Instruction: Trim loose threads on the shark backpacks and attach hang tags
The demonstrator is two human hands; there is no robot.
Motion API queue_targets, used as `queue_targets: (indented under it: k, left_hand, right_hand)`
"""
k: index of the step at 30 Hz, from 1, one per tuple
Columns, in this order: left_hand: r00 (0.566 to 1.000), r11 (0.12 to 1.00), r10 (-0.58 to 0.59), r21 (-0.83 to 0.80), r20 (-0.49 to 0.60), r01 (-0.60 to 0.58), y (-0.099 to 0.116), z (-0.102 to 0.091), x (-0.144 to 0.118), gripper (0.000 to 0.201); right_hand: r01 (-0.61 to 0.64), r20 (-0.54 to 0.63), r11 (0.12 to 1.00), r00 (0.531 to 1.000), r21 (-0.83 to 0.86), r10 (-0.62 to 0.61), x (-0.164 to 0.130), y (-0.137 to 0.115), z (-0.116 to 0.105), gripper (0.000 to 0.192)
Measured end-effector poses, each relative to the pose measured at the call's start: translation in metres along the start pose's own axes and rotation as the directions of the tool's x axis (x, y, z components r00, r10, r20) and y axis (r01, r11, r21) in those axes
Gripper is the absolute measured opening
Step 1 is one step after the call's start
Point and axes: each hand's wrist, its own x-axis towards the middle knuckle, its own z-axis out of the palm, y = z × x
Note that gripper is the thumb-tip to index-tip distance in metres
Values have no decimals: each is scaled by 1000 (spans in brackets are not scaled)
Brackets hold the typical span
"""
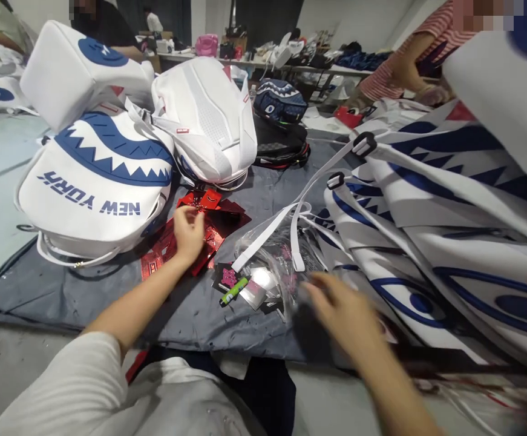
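Red foil tags are pinched by the left hand; the open, blurred right hand could be snagged in white straps just beyond.

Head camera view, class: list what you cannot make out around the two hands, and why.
- Right hand: motion-blurred, so its grip is unclear.
- Left hand: fingertips hidden among the red foil tags.
- Clear plastic bag: glare hides its contents.
- Small cards: print too small to read.
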Motion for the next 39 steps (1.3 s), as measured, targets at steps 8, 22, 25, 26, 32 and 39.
queue_targets:
  k: [8,22,25,26,32,39]
  left_hand:
    - [976,995,-13,98,218,-8,-45,-3,57,48]
    - [967,963,254,83,28,-255,2,23,71,79]
    - [862,875,481,-150,162,-460,61,16,29,52]
    - [812,846,523,-273,260,-457,81,16,13,42]
    - [550,695,697,-624,461,-357,164,34,-62,18]
    - [450,663,742,-646,498,-379,255,74,-114,29]
  right_hand:
    - [-417,322,906,869,67,376,123,-94,204,20]
    - [-551,-10,696,781,461,624,101,-55,114,17]
    - [-332,-158,618,782,712,602,83,-60,84,17]
    - [-238,-229,620,784,748,577,76,-62,75,16]
    - [-76,-487,835,782,545,390,20,-57,10,23]
    - [-426,-893,897,350,116,282,-47,29,-159,28]
